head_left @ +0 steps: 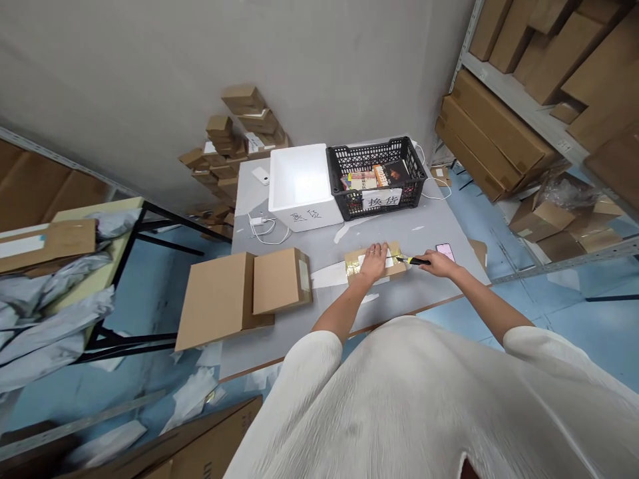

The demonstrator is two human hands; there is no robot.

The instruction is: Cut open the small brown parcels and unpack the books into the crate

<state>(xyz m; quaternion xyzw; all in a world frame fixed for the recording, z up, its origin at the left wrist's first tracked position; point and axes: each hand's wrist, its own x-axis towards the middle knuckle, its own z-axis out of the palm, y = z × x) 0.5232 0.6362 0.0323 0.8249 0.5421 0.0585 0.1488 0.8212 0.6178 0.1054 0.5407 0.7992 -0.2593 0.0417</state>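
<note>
A small cardboard box (353,258) with shiny tape and a white label lies near the front of the table. My left hand (373,261) rests on top of it, fingers laid out toward its far edge. My right hand (438,263) is closed around the black handle of a box cutter (417,261) with yellow on it. The cutter points left, its tip at the right end of the box; whether the blade is in the tape is too small to tell. Just beyond my right hand lies a phone (445,251) with a lit screen.
On the grey table (279,346) stand a white foam box (309,216) and a black crate (378,206) with books. Two cardboard boxes (214,299) sit at the left. A white cable (264,233) lies behind them. Loaded shelves (529,86) rise at the right.
</note>
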